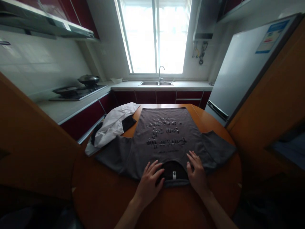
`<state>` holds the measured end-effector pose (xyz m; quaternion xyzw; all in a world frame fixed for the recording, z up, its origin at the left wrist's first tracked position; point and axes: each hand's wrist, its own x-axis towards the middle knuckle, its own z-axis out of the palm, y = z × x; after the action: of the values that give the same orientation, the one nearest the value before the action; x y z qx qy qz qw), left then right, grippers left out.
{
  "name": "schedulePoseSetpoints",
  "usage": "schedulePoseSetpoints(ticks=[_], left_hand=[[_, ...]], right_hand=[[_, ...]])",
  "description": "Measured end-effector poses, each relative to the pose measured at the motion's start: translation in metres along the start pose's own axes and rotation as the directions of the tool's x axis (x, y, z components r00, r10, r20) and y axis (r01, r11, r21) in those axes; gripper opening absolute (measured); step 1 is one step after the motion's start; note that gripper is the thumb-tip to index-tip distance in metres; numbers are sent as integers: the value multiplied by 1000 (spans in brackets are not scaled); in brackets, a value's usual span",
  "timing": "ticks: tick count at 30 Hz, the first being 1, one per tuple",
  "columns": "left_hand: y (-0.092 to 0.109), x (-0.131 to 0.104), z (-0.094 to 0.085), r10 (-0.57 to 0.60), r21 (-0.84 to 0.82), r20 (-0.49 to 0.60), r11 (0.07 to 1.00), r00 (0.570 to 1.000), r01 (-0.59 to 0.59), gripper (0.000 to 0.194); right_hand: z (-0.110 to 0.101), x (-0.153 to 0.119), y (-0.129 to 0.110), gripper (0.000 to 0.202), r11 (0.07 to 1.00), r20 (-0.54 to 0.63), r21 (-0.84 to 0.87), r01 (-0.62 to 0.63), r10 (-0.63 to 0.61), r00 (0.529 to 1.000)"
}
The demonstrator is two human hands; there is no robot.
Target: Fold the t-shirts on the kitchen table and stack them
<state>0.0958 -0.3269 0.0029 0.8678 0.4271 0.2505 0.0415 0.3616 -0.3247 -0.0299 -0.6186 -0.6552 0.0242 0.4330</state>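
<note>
A dark grey T-shirt point(166, 130) with black lettering lies spread out on the round wooden table point(107, 197), its neck opening towards me and its sleeves out to both sides. A small white label point(174, 175) shows inside the collar. On the left of the neckline rests my left hand point(151, 179), fingers apart on the fabric. My right hand point(196, 173) lies on the shirt at the right side of the neckline, fingers stretched out. Neither hand grips anything.
White and black clothing point(113, 122) lies crumpled at the table's left, beside the shirt's sleeve. Beyond the table are a counter with a sink point(156, 83), a stove with pans point(88, 80) on the left and a fridge point(243, 70) on the right.
</note>
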Motion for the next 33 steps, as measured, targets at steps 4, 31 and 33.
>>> schedulePoseSetpoints(ticks=[4, 31, 33], left_hand=[[8, -1, -4, 77, -49, 24, 996, 997, -75, 24], [8, -15, -5, 114, -183, -25, 976, 993, -117, 14], [7, -15, -5, 107, -192, -27, 975, 994, -111, 13]], right_hand=[[-7, -19, -10, 52, 992, 92, -113, 47, -37, 995], [-28, -42, -26, 55, 961, 315, -243, 136, -55, 947], [-27, -42, -23, 48, 971, 263, -211, 113, -55, 963]])
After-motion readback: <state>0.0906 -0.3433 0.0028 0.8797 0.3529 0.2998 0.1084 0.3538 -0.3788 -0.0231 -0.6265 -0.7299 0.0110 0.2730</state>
